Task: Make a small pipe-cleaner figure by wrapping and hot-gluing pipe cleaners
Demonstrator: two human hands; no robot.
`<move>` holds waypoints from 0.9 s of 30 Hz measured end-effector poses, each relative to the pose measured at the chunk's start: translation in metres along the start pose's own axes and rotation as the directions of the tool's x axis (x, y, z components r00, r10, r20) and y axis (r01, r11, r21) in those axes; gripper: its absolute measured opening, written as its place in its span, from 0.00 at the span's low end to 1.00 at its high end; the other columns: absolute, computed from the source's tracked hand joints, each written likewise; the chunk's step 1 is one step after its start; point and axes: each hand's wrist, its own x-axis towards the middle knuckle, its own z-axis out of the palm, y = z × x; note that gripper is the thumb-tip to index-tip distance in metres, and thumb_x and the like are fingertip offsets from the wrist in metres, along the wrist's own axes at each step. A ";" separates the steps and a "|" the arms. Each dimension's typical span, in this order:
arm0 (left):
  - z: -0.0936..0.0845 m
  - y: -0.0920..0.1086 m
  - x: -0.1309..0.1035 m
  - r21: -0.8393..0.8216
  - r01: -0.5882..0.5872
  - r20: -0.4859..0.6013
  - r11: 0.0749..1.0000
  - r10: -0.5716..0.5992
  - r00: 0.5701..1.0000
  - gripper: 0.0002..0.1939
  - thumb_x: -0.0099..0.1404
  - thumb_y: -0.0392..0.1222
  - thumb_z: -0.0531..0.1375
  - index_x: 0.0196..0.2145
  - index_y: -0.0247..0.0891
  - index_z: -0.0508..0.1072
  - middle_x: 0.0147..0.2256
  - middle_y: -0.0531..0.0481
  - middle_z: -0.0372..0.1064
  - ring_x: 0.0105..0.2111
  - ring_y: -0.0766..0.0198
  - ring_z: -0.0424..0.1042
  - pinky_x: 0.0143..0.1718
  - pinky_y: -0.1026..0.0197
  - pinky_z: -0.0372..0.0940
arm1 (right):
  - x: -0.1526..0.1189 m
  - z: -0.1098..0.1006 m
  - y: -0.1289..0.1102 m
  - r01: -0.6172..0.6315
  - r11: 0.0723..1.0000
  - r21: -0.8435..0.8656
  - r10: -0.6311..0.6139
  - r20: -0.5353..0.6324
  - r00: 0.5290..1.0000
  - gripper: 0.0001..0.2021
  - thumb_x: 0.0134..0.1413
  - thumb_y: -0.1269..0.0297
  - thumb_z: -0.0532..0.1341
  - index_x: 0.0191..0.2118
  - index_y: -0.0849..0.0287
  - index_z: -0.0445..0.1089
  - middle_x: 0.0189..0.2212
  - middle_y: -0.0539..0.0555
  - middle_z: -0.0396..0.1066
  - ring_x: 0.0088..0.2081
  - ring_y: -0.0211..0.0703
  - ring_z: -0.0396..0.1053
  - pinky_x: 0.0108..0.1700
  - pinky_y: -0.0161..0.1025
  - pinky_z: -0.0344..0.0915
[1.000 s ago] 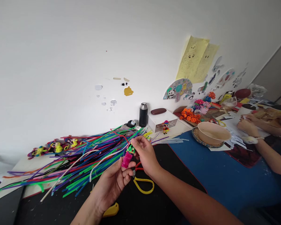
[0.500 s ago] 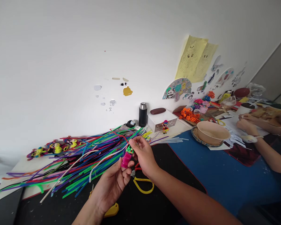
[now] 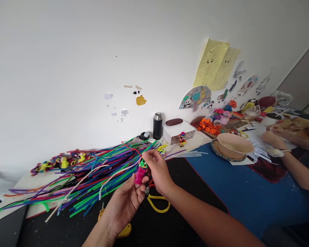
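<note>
A small pipe-cleaner figure (image 3: 140, 175), with a pink wrapped body and a green upper part, is held up over the black mat (image 3: 190, 192). My left hand (image 3: 128, 199) is closed around its lower pink end, thumb along the side. The fingers of my right hand (image 3: 157, 169) pinch its green top, where a red pipe cleaner (image 3: 134, 147) sticks out toward the pile. Beneath my hands lie yellow-handled scissors (image 3: 158, 205), their blades partly hidden. Another yellow-handled tool (image 3: 125, 230) lies partly behind my left wrist.
A wide heap of coloured pipe cleaners (image 3: 103, 181) spreads to the left, with several finished figures (image 3: 63, 162) behind it. Beyond stand a black bottle (image 3: 157, 127), a white box (image 3: 179, 132) and a small figure (image 3: 182, 139). A bowl (image 3: 234, 145) and another person's hands (image 3: 274, 137) are at right.
Both hands keep the same hold on the figure, which looks tilted very slightly differently. The whole view has shifted a few pixels to the right.
</note>
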 end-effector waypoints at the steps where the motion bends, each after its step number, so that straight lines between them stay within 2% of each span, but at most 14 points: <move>1: 0.000 0.000 0.000 0.000 -0.001 0.005 1.000 0.001 1.000 0.16 0.79 0.31 0.53 0.36 0.29 0.78 0.31 0.39 0.80 0.21 0.66 0.78 0.25 0.68 0.76 | 0.000 0.000 0.000 0.001 1.000 -0.001 -0.001 0.000 1.000 0.29 0.45 0.36 0.76 0.35 0.55 0.69 0.25 0.43 0.63 0.22 0.34 0.57 0.22 0.31 0.54; 13: 0.003 0.000 0.001 0.020 -0.010 0.001 1.000 0.010 1.000 0.19 0.81 0.31 0.49 0.40 0.26 0.79 0.30 0.38 0.80 0.21 0.67 0.78 0.24 0.68 0.76 | 0.000 0.000 0.000 -0.010 1.000 0.019 0.010 0.000 1.000 0.30 0.43 0.35 0.77 0.35 0.55 0.69 0.24 0.42 0.62 0.22 0.33 0.57 0.21 0.32 0.53; 27: -0.008 -0.003 0.004 0.003 0.004 0.063 1.000 -0.004 0.998 0.13 0.78 0.29 0.55 0.40 0.27 0.79 0.32 0.39 0.81 0.22 0.66 0.79 0.26 0.68 0.77 | -0.002 0.001 0.000 -0.015 1.000 0.022 0.015 -0.010 1.000 0.28 0.45 0.37 0.77 0.34 0.55 0.69 0.24 0.43 0.63 0.22 0.34 0.58 0.21 0.32 0.54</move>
